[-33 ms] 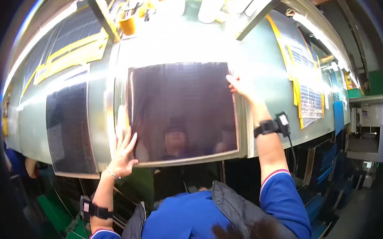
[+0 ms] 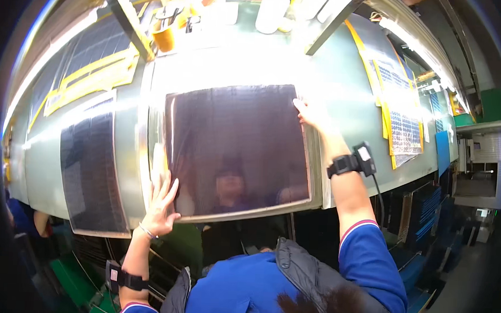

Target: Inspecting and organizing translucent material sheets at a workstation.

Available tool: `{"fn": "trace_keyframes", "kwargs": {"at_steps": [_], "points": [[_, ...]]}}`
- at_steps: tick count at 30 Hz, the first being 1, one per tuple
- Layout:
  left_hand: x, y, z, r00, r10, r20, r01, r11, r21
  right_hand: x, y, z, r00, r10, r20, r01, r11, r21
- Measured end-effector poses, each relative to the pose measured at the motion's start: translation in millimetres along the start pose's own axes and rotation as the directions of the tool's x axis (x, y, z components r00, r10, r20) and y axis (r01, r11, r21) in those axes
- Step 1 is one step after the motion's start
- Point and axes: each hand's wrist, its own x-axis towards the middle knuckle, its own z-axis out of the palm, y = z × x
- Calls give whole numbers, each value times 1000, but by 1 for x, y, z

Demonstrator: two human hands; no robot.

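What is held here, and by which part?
The dark square panel: left hand flat on its lower left edge, right hand at its upper right corner.

A bare strip of surface (image 2: 132, 152) separates the dark panel (image 2: 237, 148) from the neighbouring dark sheet (image 2: 90, 173); bottles (image 2: 272, 11) and a yellow tape roll (image 2: 167, 37) crowd the far edge; a metal bar (image 2: 328, 24) slants overhead.

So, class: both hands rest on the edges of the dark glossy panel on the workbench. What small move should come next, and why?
Probably a slight squaring nudge: the left hand lies flat at the lower left edge of the dark panel, and the right hand touches its upper right corner. The panel looks slightly skewed against the metal frame around it, so easing it straight seems fitting.
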Motion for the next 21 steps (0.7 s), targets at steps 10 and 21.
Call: {"fn": "trace_keyframes", "kwargs": {"at_steps": [10, 21], "points": [[-3, -16, 4, 998, -14, 63, 17, 999, -41, 29, 19, 23, 863, -454, -221, 320, 831, -455], [3, -14, 4, 993, -70, 94, 77, 994, -74, 39, 14, 24, 842, -396, -365, 411, 911, -40]]}}
